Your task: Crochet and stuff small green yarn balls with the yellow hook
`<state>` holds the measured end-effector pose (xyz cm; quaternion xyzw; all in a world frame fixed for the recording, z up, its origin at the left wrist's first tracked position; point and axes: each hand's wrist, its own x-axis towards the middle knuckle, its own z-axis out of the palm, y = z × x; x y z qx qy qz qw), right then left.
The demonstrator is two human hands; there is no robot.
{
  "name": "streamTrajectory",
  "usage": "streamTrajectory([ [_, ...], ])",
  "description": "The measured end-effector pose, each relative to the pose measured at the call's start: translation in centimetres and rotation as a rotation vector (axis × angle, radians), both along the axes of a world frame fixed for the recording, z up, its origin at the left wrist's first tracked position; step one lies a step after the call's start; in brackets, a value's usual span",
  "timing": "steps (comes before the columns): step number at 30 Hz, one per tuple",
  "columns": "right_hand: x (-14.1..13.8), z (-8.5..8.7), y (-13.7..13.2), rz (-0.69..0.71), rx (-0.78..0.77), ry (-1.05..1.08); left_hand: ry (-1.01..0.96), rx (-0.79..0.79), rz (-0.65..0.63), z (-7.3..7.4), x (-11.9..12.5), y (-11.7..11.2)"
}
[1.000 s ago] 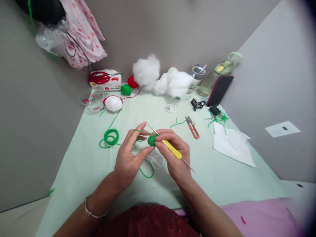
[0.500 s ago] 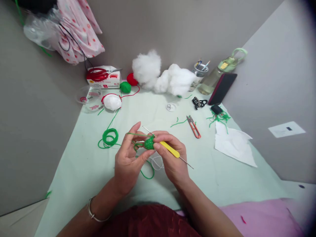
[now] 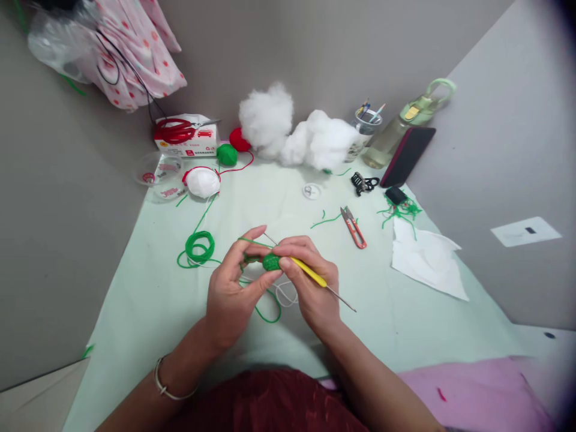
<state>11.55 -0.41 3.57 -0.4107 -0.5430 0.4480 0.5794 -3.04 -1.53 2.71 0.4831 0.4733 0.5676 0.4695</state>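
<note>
Between my hands sits a small green crochet piece [image 3: 270,261]. My left hand [image 3: 234,291] pinches its lower left side, with green yarn looped over the raised index finger. My right hand [image 3: 315,285] is closed around a crochet hook [image 3: 310,272] with a yellow grip, and its thumb and fingertips also press on the green piece. The hook's thin tip points up and left near my left index finger; the other metal end sticks out below the right hand. A coil of green yarn [image 3: 199,247] lies left of my hands, and a loose yarn loop hangs beneath them.
Red-handled thread snips [image 3: 353,228] lie right of my hands, near white paper [image 3: 425,261]. Behind are white stuffing [image 3: 321,144], a green yarn ball [image 3: 227,155], a white ball [image 3: 203,182], a box [image 3: 189,138] with scissors [image 3: 176,130], a black claw clip [image 3: 364,183], phone [image 3: 407,157] and bottle [image 3: 400,132].
The hook has slid slightly under my right fingers, and its tip has come nearer my left index fingertip. Both hands keep hold of the green piece. The view has shifted a little.
</note>
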Motion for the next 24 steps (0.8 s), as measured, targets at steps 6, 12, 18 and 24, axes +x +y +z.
streamTrajectory([
  [6,0.4,0.3,0.1,-0.074,0.059,-0.048,-0.207,-0.104,-0.052,0.8,0.1,0.2],
  [12,0.8,-0.4,0.3,-0.032,0.094,0.008,-0.307,-0.167,-0.059,0.9,-0.1,0.6],
  [18,1.4,-0.3,0.7,0.102,0.035,0.047,-0.309,-0.17,-0.137,0.3,-0.5,0.7],
  [24,1.6,-0.7,0.8,0.106,0.017,0.096,-0.137,-0.058,-0.155,0.0,-0.8,0.8],
])
